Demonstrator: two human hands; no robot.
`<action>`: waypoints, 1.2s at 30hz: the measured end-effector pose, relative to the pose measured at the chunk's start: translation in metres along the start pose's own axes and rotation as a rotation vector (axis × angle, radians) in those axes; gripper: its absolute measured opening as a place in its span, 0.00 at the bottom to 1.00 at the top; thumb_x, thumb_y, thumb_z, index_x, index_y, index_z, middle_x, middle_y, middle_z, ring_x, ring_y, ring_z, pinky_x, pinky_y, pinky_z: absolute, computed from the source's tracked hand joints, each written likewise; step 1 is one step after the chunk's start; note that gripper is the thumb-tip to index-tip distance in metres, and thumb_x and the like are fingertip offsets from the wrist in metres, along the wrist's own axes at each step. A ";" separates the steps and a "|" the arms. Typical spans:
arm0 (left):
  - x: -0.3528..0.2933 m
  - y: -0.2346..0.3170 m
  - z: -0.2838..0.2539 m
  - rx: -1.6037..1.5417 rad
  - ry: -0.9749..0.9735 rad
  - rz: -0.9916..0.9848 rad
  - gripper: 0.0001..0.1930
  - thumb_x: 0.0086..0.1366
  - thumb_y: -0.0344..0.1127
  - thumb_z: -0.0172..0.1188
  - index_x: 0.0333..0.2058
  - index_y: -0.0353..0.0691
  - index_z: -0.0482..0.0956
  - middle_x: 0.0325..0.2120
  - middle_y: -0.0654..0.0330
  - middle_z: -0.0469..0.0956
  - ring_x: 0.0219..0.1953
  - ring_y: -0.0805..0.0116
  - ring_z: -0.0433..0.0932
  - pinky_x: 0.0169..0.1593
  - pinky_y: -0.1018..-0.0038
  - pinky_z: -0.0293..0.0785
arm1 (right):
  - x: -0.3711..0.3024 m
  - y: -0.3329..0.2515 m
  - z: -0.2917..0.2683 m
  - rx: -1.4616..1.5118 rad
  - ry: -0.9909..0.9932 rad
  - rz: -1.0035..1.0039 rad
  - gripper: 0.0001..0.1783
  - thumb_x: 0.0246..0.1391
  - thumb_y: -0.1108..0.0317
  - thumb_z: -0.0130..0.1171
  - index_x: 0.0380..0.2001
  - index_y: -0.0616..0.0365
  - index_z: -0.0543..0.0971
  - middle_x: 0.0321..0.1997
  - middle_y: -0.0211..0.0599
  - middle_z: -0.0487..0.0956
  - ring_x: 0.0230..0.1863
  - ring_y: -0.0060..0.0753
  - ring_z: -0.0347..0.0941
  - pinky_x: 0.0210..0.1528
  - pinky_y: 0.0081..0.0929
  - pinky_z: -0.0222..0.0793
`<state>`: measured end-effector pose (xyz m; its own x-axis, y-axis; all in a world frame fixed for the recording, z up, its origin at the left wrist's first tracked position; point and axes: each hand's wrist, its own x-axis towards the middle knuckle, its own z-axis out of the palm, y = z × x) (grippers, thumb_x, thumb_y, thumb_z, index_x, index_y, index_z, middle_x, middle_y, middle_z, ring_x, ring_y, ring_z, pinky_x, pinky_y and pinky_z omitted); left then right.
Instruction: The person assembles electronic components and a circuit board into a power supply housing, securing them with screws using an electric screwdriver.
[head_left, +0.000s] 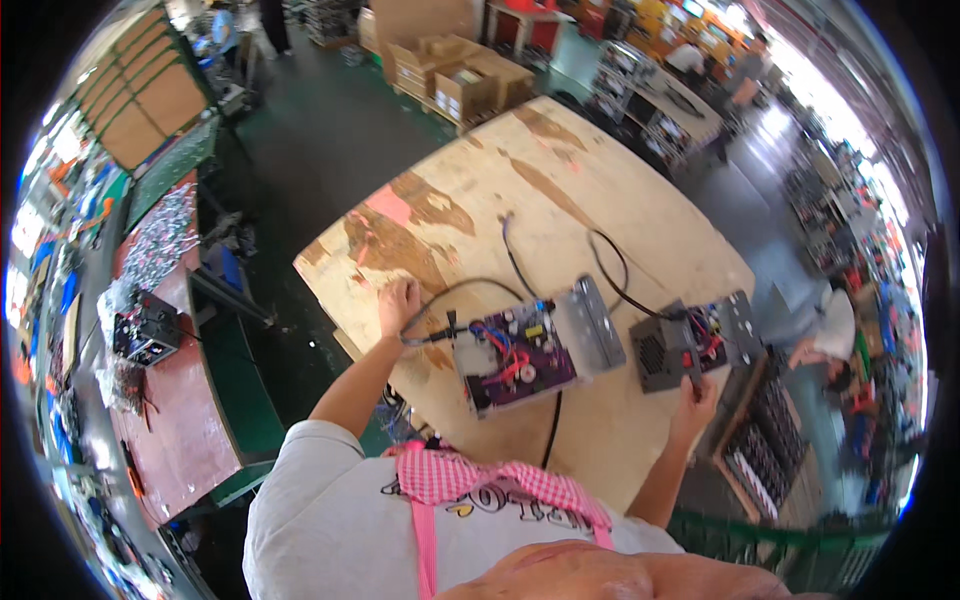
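My left hand (400, 304) rests low over the left part of the worn wooden table (480, 235), its fingers curled closed. Whatever they may hold is hidden. Just beside it curves a black cable (455, 287), whose plug end reaches an opened electronic unit (520, 362) with a dark circuit board and red and blue wires. A grey metal cover (592, 325) lies open at that unit's right side. My right hand (696, 402) grips the near edge of a second, smaller opened unit (662, 362) with a grey vented case and coloured wires inside.
Another black cable (612, 250) loops behind the right unit. A reddish bench (180, 440) with a boxy device (147, 328) stands left. Cardboard boxes (468, 92) sit beyond the table. A crate of dark parts (765, 440) is at right, near a person (830, 325).
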<state>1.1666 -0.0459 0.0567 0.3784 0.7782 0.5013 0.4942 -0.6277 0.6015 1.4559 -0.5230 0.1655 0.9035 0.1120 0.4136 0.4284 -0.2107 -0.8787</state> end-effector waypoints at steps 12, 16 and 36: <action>-0.015 0.005 -0.034 -0.817 -0.263 -0.369 0.14 0.69 0.32 0.54 0.50 0.31 0.74 0.39 0.56 0.81 0.42 0.70 0.78 0.44 0.74 0.74 | -0.109 -0.112 0.057 0.112 0.242 -0.096 0.13 0.62 0.67 0.59 0.47 0.62 0.77 0.41 0.30 0.77 0.40 0.21 0.72 0.44 0.21 0.69; -0.060 0.019 -0.054 -1.291 -0.478 -0.773 0.16 0.72 0.40 0.51 0.55 0.43 0.67 0.38 0.61 0.78 0.40 0.69 0.78 0.39 0.73 0.75 | -0.132 -0.096 0.118 0.276 0.089 0.002 0.17 0.65 0.62 0.56 0.51 0.63 0.76 0.46 0.33 0.79 0.44 0.22 0.74 0.48 0.24 0.71; -0.086 0.078 -0.072 -1.482 -0.535 -1.260 0.16 0.69 0.42 0.47 0.47 0.45 0.79 0.47 0.58 0.77 0.51 0.57 0.75 0.59 0.55 0.71 | -0.097 -0.093 0.155 0.145 0.142 0.060 0.26 0.65 0.57 0.56 0.49 0.76 0.75 0.46 0.54 0.81 0.45 0.38 0.76 0.52 0.32 0.70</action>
<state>1.1166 -0.1631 0.1053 0.6900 0.4615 -0.5576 -0.1777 0.8548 0.4877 1.3272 -0.3641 0.1699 0.9241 -0.0365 0.3803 0.3773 -0.0700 -0.9235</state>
